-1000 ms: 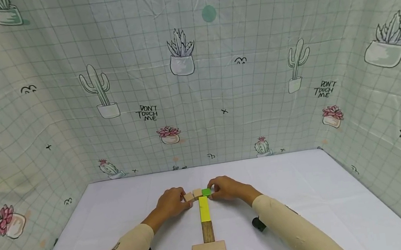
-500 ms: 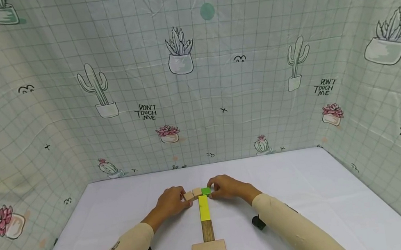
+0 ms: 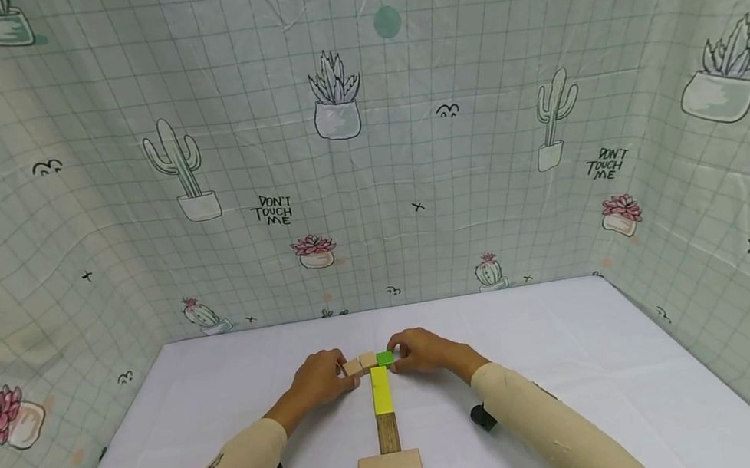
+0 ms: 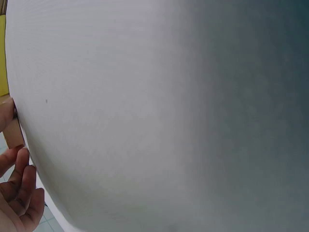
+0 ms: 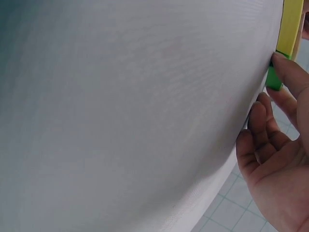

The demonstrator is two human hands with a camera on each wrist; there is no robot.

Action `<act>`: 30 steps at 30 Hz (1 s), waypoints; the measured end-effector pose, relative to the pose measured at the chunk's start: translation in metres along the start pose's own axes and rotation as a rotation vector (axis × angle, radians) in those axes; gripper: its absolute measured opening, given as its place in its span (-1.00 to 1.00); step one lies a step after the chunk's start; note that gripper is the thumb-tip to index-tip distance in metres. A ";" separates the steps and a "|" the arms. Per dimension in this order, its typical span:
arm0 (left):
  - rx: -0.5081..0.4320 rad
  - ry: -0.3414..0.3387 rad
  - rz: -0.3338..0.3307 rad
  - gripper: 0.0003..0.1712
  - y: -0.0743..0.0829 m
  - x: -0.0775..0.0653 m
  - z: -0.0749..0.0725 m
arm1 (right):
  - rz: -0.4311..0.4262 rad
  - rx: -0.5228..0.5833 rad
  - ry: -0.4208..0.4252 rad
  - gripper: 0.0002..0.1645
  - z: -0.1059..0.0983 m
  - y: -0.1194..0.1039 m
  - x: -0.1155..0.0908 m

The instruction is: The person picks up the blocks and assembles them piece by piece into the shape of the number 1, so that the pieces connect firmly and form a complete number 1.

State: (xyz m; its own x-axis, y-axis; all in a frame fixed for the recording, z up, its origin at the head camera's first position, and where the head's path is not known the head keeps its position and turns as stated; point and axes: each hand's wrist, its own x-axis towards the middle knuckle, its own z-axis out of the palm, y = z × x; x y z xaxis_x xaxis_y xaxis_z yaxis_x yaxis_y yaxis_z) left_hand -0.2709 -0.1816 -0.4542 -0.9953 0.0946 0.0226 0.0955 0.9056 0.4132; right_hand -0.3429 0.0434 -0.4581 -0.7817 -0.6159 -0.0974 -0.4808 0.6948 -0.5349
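A short row of blocks lies at the far end of a line on the white table. My left hand [image 3: 318, 377] pinches the plain wooden block [image 3: 352, 368] at the row's left end between thumb and finger. In the middle sits another plain wooden block [image 3: 368, 360]. The green block [image 3: 385, 359] forms the right end, with the thumb and finger of my right hand [image 3: 421, 351] on it. In the right wrist view the thumb rests along the green block [image 5: 274, 79], beside the yellow block [image 5: 289, 26]. The left wrist view shows only part of the wooden block [image 4: 13, 133].
A yellow block [image 3: 381, 390] runs toward me from the row, followed by a dark brown block [image 3: 388, 433]. Crosswise at the near end lies a plain wooden plank [image 3: 390, 466]. A cactus-print cloth [image 3: 382, 171] hangs behind the white table [image 3: 533, 339].
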 end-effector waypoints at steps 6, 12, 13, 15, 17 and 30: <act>0.001 0.000 -0.010 -0.56 0.000 -0.002 -0.001 | 0.005 0.017 -0.001 -0.57 -0.001 -0.001 -0.003; 0.011 -0.014 -0.023 -0.50 0.000 -0.003 -0.003 | 0.006 0.006 -0.004 -0.50 0.000 0.001 -0.002; 0.014 -0.018 -0.023 -0.48 0.000 -0.003 -0.003 | 0.008 0.001 -0.009 -0.48 0.000 0.001 -0.002; 0.023 -0.018 -0.020 -0.42 -0.001 -0.003 -0.004 | -0.003 -0.012 -0.021 -0.44 -0.001 0.002 -0.002; 0.027 -0.016 -0.014 -0.35 -0.002 -0.004 -0.006 | -0.014 -0.015 -0.030 -0.38 -0.004 0.002 -0.004; 0.058 0.067 0.023 0.02 -0.009 -0.023 -0.015 | 0.044 -0.104 0.131 0.10 -0.023 0.025 -0.033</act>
State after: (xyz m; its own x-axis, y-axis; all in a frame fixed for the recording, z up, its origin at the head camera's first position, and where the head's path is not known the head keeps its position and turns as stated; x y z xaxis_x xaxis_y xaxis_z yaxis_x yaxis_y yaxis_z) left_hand -0.2494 -0.1985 -0.4446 -0.9916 0.0894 0.0931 0.1171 0.9263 0.3581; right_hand -0.3381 0.0896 -0.4492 -0.8447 -0.5352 -0.0055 -0.4779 0.7588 -0.4425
